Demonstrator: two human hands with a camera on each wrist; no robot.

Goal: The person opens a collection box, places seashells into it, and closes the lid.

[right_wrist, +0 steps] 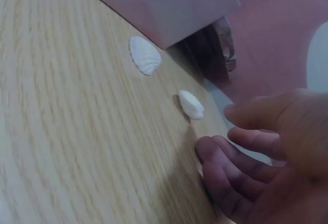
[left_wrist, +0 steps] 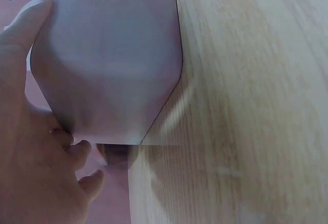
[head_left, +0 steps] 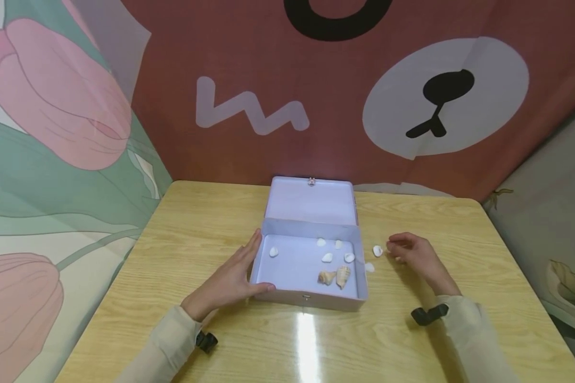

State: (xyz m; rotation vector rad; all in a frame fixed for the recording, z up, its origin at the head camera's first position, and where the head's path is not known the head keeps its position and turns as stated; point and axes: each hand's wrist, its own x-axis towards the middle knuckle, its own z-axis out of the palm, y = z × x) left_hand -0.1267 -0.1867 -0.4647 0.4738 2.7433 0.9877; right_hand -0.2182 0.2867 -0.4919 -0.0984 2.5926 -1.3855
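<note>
My left hand (head_left: pixel 230 282) grips the left side of an open pale lilac box (head_left: pixel 311 303), its thumb over the front rim and its fingers along the left wall. The left wrist view shows the outer wall of that box (left_wrist: pixel 113 55) close to the palm. My right hand (head_left: pixel 417 258) hovers over the table just right of a white seashell (head_left: pixel 377 250), fingers loosely bent, with nothing visible in them. A flatter ribbed white seashell (right_wrist: pixel 145 56) lies between that one and the box corner. Inside the box lie several white seashells (head_left: pixel 327 257) and two brownish spiral shells (head_left: pixel 343 276).
The box's hinged lid (head_left: pixel 311 199) leans back, with a metal clasp (head_left: pixel 311 181) at its top edge. The wood-grain table (head_left: pixel 187 229) ends at the back against a printed bear cloth (head_left: pixel 268 154). Another printed cloth (head_left: pixel 67 213) hangs on the left.
</note>
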